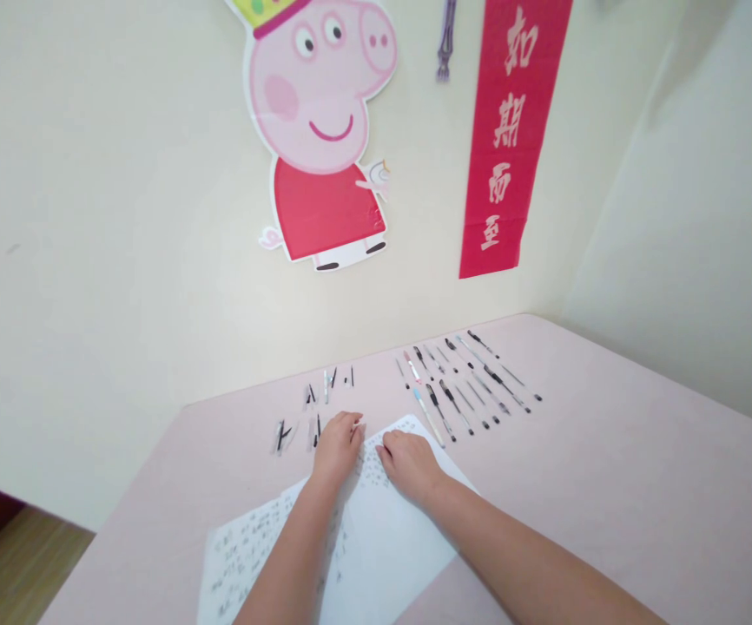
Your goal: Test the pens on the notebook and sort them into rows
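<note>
My left hand (pixel 337 447) rests on the far end of a white paper (pixel 382 538) covered with handwriting, its fingers curled under, close to some pen caps (pixel 316 431). My right hand (pixel 410 464) lies knuckles-up on the same sheet just to the right, fingers bent down onto the paper. I cannot make out anything held in either hand. A row of several pens and refills (pixel 464 382) lies on the pink table (pixel 610 486) beyond the right hand.
More small caps and pen parts (pixel 329 382) lie near the table's far edge by the cream wall. A cartoon pig sticker (pixel 320 130) and a red banner (pixel 510 130) hang on the wall. Wooden floor (pixel 4 573) shows at the lower left.
</note>
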A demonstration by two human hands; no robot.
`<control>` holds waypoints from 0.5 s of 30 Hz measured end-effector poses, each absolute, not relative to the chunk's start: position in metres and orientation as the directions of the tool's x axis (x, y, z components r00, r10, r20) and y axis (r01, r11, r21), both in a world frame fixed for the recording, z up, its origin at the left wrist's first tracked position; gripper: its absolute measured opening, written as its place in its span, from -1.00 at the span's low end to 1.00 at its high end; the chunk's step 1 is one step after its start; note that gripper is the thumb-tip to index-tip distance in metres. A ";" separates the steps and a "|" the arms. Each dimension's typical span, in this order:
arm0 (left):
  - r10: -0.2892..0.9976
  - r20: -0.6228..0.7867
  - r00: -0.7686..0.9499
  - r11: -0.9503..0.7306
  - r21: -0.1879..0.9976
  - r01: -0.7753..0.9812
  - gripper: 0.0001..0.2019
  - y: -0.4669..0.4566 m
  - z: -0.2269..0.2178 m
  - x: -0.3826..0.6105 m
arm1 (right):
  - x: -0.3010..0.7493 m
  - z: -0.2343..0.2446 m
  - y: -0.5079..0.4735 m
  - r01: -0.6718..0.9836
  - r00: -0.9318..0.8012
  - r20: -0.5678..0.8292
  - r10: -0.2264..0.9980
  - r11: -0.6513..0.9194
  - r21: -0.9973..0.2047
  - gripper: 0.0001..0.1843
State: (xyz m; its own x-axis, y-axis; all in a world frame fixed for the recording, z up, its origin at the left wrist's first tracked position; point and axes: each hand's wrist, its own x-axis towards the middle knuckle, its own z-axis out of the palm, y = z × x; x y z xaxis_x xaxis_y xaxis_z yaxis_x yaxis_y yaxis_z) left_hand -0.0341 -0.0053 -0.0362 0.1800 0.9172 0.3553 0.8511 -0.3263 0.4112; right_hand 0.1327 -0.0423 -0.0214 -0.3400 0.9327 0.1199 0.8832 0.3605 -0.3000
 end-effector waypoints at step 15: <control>0.934 0.324 0.149 -0.224 0.208 0.952 -0.65 0.089 -0.041 -0.036 | 0.138 -0.025 -0.036 0.859 -0.331 0.131 0.934 0.356 -0.369 -0.71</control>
State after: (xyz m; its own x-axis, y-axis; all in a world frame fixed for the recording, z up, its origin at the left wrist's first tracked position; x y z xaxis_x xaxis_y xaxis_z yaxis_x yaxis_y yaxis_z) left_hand -0.0357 0.0887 -0.0409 0.1491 0.9344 0.3236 0.9522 -0.2240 0.2079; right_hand 0.1377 -0.0361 -0.0250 -0.3311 0.9344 0.1311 0.8587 0.3560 -0.3686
